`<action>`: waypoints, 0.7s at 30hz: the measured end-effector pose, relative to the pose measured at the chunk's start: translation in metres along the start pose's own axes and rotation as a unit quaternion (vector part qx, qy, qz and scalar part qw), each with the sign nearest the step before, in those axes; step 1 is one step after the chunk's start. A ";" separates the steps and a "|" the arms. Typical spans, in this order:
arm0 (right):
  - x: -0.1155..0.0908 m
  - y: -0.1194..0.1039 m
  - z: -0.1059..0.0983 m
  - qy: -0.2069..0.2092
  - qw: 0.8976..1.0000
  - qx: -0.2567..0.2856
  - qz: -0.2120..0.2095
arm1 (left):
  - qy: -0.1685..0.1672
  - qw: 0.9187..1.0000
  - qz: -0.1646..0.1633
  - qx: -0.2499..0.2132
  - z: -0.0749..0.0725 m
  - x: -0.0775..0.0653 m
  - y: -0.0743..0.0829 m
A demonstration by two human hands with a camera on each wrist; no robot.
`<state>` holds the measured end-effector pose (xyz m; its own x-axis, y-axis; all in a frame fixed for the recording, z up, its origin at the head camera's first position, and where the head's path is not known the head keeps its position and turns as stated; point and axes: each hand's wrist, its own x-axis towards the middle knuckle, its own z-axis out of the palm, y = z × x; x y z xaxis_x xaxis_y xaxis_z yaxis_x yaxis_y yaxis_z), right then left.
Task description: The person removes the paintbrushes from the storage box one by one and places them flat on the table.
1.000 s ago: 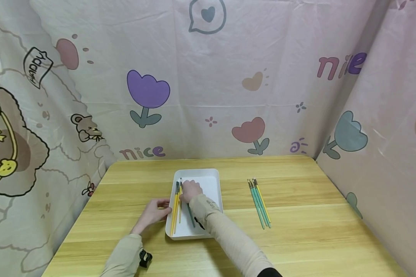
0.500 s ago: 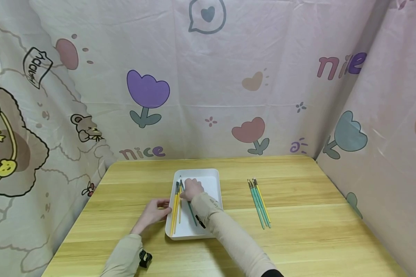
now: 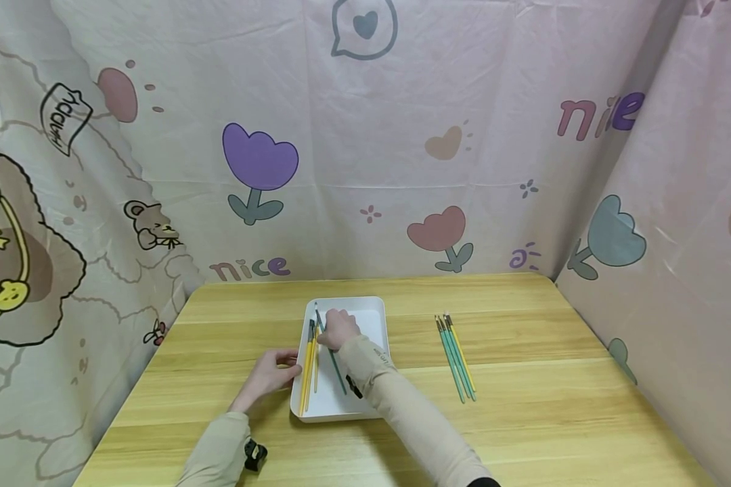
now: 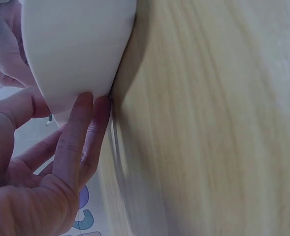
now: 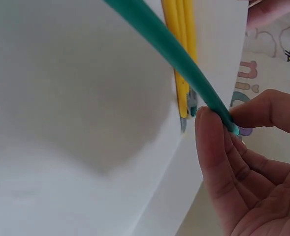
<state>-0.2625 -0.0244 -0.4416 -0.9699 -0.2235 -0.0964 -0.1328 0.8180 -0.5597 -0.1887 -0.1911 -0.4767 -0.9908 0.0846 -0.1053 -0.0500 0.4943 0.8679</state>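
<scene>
1 white tray (image 3: 335, 407). In/over it: 3 yellow brushes (image 5: 179, 19), 1 green brush (image 5: 175, 55). Outside: 3 teal brushes (image 3: 450, 360), 1 yellow-handled brush (image 3: 463, 356). 1 left hand (image 3: 269, 372), 1 right hand (image 3: 339, 330).

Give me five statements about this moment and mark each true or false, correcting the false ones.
1. The right hand pinches a green brush. True.
2. Both hands hold brushes. False: the left hand touches the edge of the white tray.
3. Yellow brushes lie inside the white tray, toward its left side. True.
4. All brushes outside the white tray are green. False: a yellow brush lies beside green brushes.
5. A patterned cloth hangs behind the wood-grain table. True.
</scene>
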 end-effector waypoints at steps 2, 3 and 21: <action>-0.001 0.000 -0.003 0.001 1.000 0.004 0.000 | 0.001 1.000 0.002 0.000 0.000 0.000 0.000; -0.001 -0.001 -0.004 0.003 1.000 0.005 0.000 | 0.001 1.000 0.003 0.000 0.000 0.000 0.000; -0.017 -0.005 -0.028 0.002 0.999 0.020 -0.033 | 0.005 1.000 0.001 -0.002 0.001 0.002 0.000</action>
<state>-0.2511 -0.0099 -0.4146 -0.9601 -0.2740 -0.0555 -0.1882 0.7801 -0.5967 -0.1902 -0.1907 -0.4775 -0.9920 0.0779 -0.0991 -0.0483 0.4914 0.8696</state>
